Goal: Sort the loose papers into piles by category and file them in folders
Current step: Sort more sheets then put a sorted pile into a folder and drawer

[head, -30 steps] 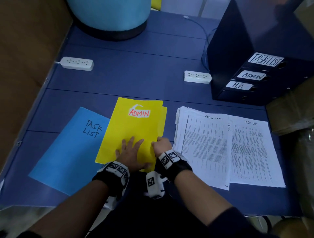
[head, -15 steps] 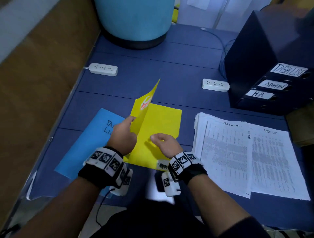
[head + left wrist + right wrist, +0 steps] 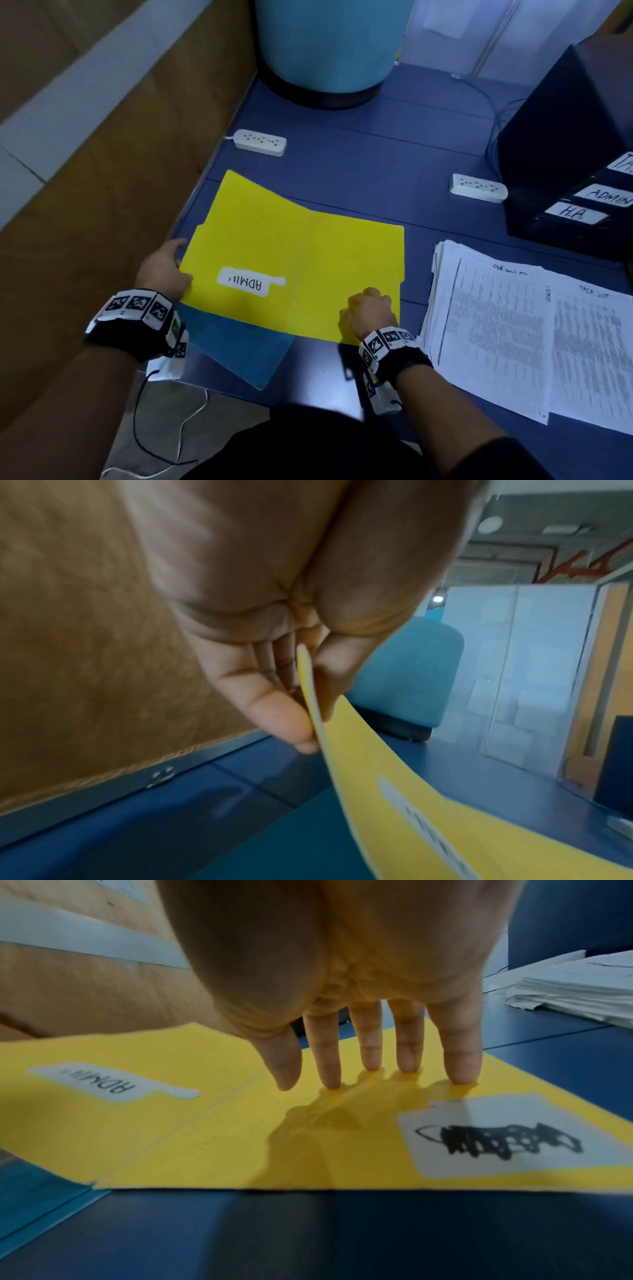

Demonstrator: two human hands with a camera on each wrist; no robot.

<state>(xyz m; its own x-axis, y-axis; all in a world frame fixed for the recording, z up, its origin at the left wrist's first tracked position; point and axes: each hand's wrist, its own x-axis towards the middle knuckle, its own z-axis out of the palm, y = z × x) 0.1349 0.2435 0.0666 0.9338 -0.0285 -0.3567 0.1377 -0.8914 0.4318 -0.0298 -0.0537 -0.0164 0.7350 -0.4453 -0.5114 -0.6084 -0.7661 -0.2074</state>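
Swinging outward a moment ago, the front cover of the yellow ADMIN folder (image 3: 291,263) now lies nearly flat, its outer edge pinched by the left hand (image 3: 164,267). Rightward, the right hand (image 3: 370,313) presses straight fingertips (image 3: 330,1081) on the back leaf. Beyond it, the paper piles (image 3: 527,329) await filing.

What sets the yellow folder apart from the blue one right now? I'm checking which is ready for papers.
The yellow folder lies spread open, with a white ADMIN label showing on its left flap; the blue folder lies flat and mostly hidden beneath it. The left hand pinches the yellow folder's left edge and the right hand presses its right half; neither hand holds the blue one. Both rest on the blue table.
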